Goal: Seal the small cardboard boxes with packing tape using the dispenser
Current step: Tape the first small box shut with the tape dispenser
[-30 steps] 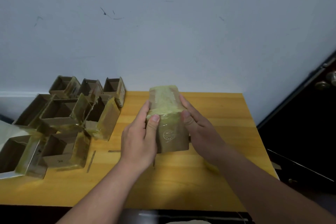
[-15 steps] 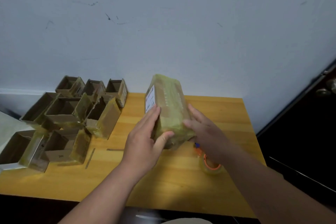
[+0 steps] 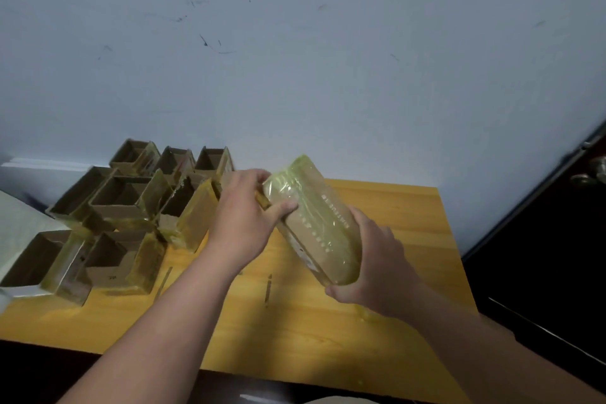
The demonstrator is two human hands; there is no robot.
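A: Report the position of the taped box.

B: The taped box (image 3: 314, 223) sits at centre frame, raised off the counter (image 3: 393, 321) and tilted, its upper end toward the wall (image 3: 295, 59) and its lower end toward the lower right. Glossy yellowish tape covers its faces.

A: State of the left hand?

B: The left hand (image 3: 244, 216) grips the upper end of the box. Its thumb lies across the near face; its fingers (image 3: 259, 174) curl over the far edge.

A: And the right hand?

B: The right hand (image 3: 377, 259) holds the lower end. Its fingers wrap round the right side and underside of the box, the thumb below the bottom corner.

A: Location of the remaining boxes?

B: The open boxes (image 3: 124, 203) stand in a tight cluster at the left of the frame, in rows along the left part of the counter, openings facing up and tape showing on their sides. Several touch one another. The left hand overlaps the nearest of them in the view; contact cannot be determined.

A: Other items?

B: A dark door (image 3: 557, 239) occupies the right edge of the frame.
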